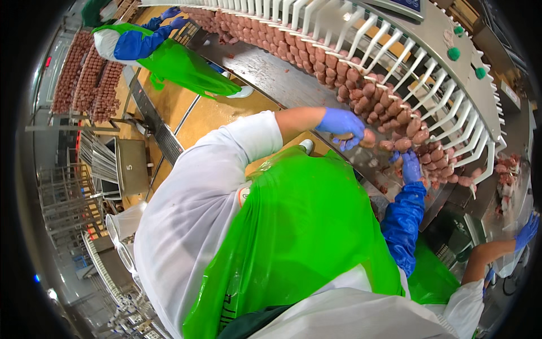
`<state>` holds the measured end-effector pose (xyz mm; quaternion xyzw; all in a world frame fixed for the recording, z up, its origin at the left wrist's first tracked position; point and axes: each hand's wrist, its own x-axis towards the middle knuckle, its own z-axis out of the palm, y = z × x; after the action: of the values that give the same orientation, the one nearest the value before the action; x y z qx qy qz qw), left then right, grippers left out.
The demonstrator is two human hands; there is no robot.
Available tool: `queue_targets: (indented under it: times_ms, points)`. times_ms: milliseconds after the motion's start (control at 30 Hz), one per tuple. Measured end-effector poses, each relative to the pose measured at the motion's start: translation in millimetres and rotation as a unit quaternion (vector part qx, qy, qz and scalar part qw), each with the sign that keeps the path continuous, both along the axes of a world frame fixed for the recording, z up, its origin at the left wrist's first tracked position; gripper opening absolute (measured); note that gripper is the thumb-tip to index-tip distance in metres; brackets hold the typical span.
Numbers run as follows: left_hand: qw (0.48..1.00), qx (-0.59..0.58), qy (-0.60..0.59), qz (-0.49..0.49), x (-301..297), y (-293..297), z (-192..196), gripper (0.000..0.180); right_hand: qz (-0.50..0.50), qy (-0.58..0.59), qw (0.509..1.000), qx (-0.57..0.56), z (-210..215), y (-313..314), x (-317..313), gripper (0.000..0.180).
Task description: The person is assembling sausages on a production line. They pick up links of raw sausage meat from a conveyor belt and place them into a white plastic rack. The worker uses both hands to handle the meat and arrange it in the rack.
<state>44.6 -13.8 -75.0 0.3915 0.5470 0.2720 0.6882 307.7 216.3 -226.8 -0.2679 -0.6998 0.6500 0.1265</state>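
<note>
Left hand (341, 126), blue-gloved, grips a sausage link (367, 137) beside the white-pronged conveyor (429, 85) (curved, steel). Right hand (527, 230) spread open at far right. Orange floor (209, 116); loaded sausage racks (84, 79) stand beyond.

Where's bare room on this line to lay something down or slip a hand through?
Mostly bare: the strip of steel tray between the hanging sausages and the orange floor. Crowded: around the left hand, which grips a sausage link, with a co-worker's gloved hand close under the white hooks.
</note>
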Motion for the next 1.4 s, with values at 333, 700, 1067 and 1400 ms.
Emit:
queue_targets:
  times_ms: [333, 700, 1067, 1400]
  points:
    - [0.851, 0.243, 0.396, -0.245, 77, 114, -11, 0.04, 0.052, -0.029, 0.986, 0.153, 52, -19, 16, 0.037]
    - [0.803, 0.135, 0.52, -0.258, 52, 61, -60, 0.053, 0.064, 0.421, 0.683, -0.593, 21, -82, -36, 0.042]
    - [0.807, 0.224, 0.536, -0.106, 20, 60, -60, 0.05, -0.197, -0.508, 0.768, 0.336, -97, -15, 149, 0.032]
    - [0.856, 0.325, 0.333, -0.226, 142, 110, -96, 0.044, 0.058, -0.308, 0.909, 0.274, -43, -15, 123, 0.028]
